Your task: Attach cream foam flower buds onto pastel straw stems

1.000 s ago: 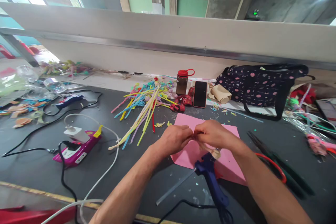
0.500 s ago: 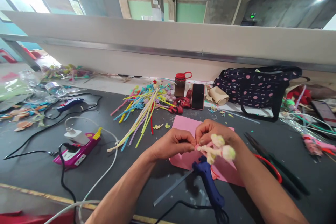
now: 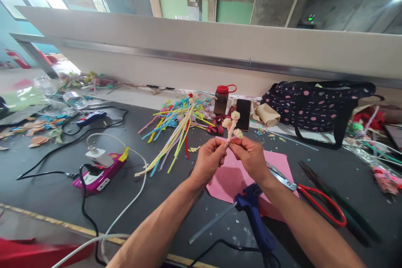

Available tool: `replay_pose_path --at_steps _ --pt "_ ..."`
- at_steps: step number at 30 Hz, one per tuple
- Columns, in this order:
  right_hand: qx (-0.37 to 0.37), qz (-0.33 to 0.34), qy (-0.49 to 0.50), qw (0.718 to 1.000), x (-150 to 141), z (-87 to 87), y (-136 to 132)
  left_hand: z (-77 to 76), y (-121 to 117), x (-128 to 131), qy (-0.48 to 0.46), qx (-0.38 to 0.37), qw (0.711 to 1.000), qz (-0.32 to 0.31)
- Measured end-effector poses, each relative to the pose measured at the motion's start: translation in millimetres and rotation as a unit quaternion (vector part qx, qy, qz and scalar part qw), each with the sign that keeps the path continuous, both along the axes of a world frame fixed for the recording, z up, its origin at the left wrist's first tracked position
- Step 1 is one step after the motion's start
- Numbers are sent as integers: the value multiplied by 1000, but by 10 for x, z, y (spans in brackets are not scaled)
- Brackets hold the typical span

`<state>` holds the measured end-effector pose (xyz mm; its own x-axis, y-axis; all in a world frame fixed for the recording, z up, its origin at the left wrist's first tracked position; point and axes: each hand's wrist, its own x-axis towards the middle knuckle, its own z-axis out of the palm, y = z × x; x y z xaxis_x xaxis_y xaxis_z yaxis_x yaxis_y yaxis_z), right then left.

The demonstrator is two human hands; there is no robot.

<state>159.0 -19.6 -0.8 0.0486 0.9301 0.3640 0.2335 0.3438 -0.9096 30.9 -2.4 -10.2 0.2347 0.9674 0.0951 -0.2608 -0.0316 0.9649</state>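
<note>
Above the pink sheet, my left hand and my right hand meet, fingertips pinched on the base of a pipe-cleaner flower sprig. Several fuzzy cream blossoms top the upright sprig, and a bit of pink shows at its base by my fingers. What the fingertips press on is mostly hidden. A blue glue gun with a clear glue stick lies below my hands, partly over the sheet's edge. Red-handled scissors rest to the right, partly behind my right forearm.
Loose pipe cleaners are spread left of centre. A purple power strip with cables lies further left. Behind stand a red-capped bottle, a phone and a patterned bag. Dark-handled shears lie at right.
Both hands have lifted away from the table with the sprig, which has turned from pointing right toward me to standing upright. The scissors now show more fully.
</note>
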Motion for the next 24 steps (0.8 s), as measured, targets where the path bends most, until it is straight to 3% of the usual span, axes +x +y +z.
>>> replay_pose_path --at_steps 4,12,20,24 --pt "16 -39 -56 998 0 -50 10 -92 15 42 3 2 1000 21" --pt "114 -81 -194 971 -4 -117 7 -196 65 74 21 -3 999 49" --pt "117 -86 -232 962 -2 -200 33 -252 75 95 18 -25 998 58" --pt "80 -75 -168 980 -26 -232 50 -283 83 109 20 -1 997 80"
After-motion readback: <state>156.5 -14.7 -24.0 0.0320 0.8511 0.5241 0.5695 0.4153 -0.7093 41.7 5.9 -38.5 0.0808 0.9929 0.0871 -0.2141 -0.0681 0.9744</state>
